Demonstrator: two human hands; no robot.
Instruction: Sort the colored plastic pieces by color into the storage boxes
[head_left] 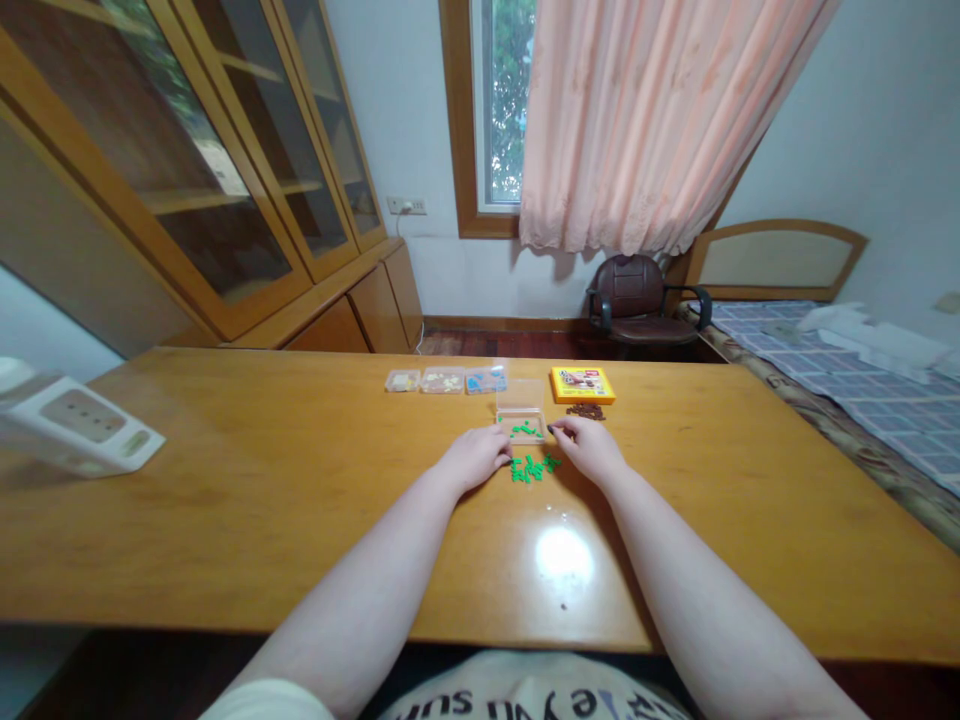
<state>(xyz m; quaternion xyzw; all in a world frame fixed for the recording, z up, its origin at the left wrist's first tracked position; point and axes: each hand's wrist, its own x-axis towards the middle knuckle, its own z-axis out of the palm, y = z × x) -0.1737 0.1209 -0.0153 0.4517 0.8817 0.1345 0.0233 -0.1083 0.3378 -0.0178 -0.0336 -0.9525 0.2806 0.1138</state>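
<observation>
A clear plastic box (520,438) with its lid (520,396) raised sits between my hands, with several small green pieces (525,429) inside. Just in front of it, a loose pile of green pieces (528,470) lies on the table. My left hand (474,458) rests at the box's near left corner, fingers curled and close to the pile; what they hold, if anything, is hidden. At the box's right side, my right hand (591,448) pinches a small dark piece (550,429) between thumb and finger.
Three clear boxes stand at the far edge: one with pale pieces (403,382), one with cream pieces (442,381), one with blue pieces (486,380). A yellow box (583,386) lies right, behind brown pieces (586,411). A white appliance (82,420) stands left on the table (300,500).
</observation>
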